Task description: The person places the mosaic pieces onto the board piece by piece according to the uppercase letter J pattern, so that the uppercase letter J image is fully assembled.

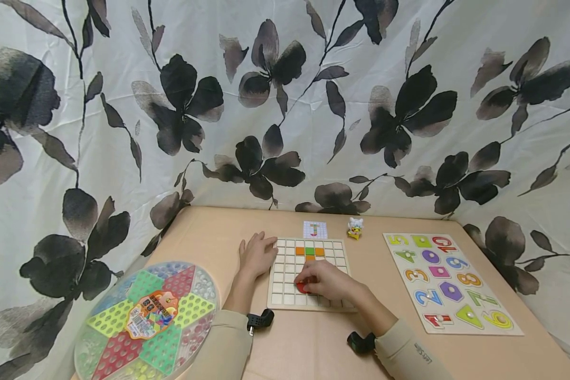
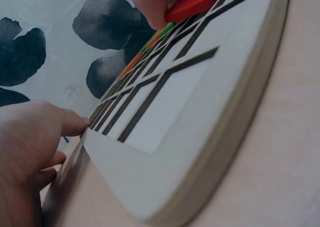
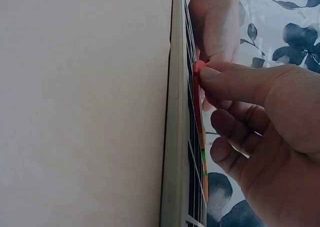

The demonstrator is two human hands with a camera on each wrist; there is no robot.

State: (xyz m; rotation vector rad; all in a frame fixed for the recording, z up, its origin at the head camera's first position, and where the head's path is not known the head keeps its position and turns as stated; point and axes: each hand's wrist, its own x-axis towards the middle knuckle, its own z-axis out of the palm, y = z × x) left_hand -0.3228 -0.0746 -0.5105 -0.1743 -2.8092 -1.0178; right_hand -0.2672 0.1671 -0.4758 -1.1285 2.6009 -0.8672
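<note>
A white grid board (image 1: 285, 306) with a pale wooden rim lies flat on the table. My left hand (image 1: 258, 255) rests at its left edge, fingers loosely extended, with a fingertip touching the rim. Over the front half of the grid, my right hand (image 1: 331, 279) pinches a red piece (image 2: 195, 4) between thumb and fingertips, close to the surface. Its other fingers are curled. Near the far side of the grid, a green tile (image 1: 309, 251) sits between two orange tiles, and more orange shows just below it. The right hand hides part of the board.
Behind the board lie a small card (image 1: 315, 229) with a coloured pattern and a little white-and-yellow figurine (image 1: 355, 228). A number-and-shape puzzle board (image 1: 418, 258) lies to the right. A round Chinese checkers board (image 1: 159, 348) is at the left. Floral cloth hangs behind the table.
</note>
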